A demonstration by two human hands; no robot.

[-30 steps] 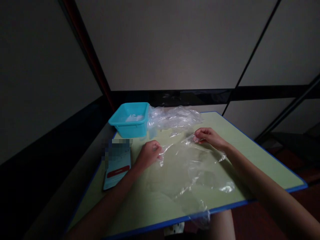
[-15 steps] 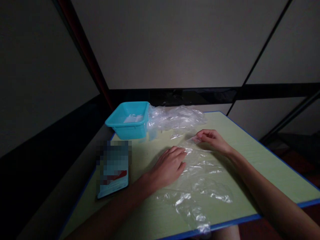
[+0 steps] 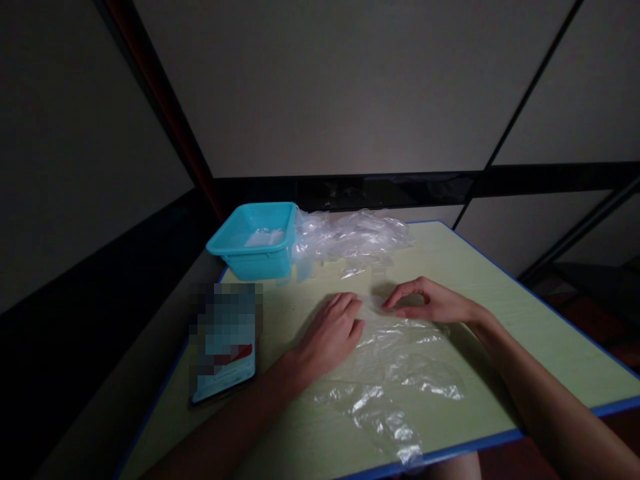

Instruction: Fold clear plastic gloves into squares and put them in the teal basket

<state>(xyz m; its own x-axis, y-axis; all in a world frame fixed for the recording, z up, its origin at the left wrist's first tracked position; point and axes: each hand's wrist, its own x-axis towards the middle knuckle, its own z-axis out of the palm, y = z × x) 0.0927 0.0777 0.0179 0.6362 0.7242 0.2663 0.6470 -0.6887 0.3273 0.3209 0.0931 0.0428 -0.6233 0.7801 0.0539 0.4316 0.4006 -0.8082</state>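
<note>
A clear plastic bag (image 3: 395, 363) lies spread and wrinkled on the light green table (image 3: 505, 320), its lower end reaching the front edge. My left hand (image 3: 333, 332) rests palm down at the bag's upper left side, fingers stretched out and holding nothing. Over the bag's upper right part is my right hand (image 3: 425, 301), with thumb and forefinger apart and nothing seen between them. Its fingertips are close to the film; whether they touch it I cannot tell.
A turquoise plastic basket (image 3: 257, 263) with something whitish inside stands at the back left. Beside it sits a heap of clear plastic bags (image 3: 355, 233). A tablet-like device (image 3: 227, 383), partly blurred out, lies left of my left arm. Pale panels (image 3: 350, 87) rise behind the table.
My right hand has let go of the pinched film and come down a little, its fingers spreading. The bag's top now lies flatter. My left hand has shifted slightly left.
</note>
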